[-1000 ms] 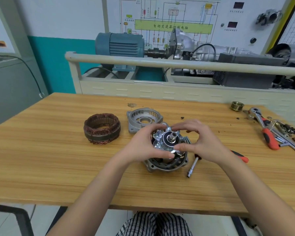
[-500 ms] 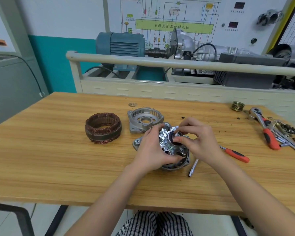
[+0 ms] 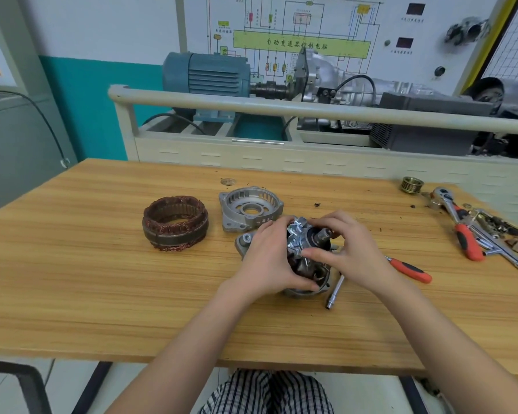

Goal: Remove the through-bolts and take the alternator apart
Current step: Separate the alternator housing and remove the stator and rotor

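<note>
Since one second earlier the rotor (image 3: 307, 245) has been tilted so its threaded shaft points up and right, and it is partly lifted inside the rear housing (image 3: 307, 286) on the wooden table (image 3: 102, 279). It is gripped by the left hand (image 3: 268, 259), fingers curled round its left side, and by the right hand (image 3: 352, 252), thumb and fingers pinching near the shaft. Set apart to the left are the copper stator (image 3: 175, 222) and the empty front housing (image 3: 250, 209); a socket extension (image 3: 335, 291) and a red-handled screwdriver (image 3: 410, 268) lie just right, a ratchet (image 3: 458, 225) and pulley (image 3: 411, 184) farther right.
</note>
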Tool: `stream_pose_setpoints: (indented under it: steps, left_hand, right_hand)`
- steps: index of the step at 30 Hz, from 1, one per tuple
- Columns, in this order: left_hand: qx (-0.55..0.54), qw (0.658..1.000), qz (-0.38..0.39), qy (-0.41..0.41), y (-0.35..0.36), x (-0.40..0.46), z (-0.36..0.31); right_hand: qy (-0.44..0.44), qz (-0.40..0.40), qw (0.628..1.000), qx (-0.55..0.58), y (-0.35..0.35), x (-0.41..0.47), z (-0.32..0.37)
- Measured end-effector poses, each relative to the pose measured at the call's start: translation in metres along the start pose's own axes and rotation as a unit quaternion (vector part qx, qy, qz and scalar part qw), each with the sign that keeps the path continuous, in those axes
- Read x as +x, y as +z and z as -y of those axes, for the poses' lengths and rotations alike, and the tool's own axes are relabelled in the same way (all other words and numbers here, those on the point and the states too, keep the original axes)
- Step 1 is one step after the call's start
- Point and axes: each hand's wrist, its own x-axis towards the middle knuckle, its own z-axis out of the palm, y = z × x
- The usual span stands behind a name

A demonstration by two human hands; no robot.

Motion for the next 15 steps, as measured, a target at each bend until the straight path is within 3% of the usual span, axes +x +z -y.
stream_pose_setpoints:
  steps: [2,6,15]
  left_hand:
    - [-0.003,1.000,-0.001,0.015,-0.001,-0.003,0.004]
    - [-0.035,0.999,-0.025,0.020,-0.002,-0.009,0.005]
    - [-0.054,0.998,-0.030,0.025,-0.004,-0.009,0.004]
  right_hand:
    - [0.017,-0.011,1.000,0.020,0.002,-0.003,-0.002]
    - [0.038,0.053,0.998,-0.004,0.011,-0.001,-0.005]
    - [0.032,-0.020,0.998,0.052,0.022,-0.004,-0.001]
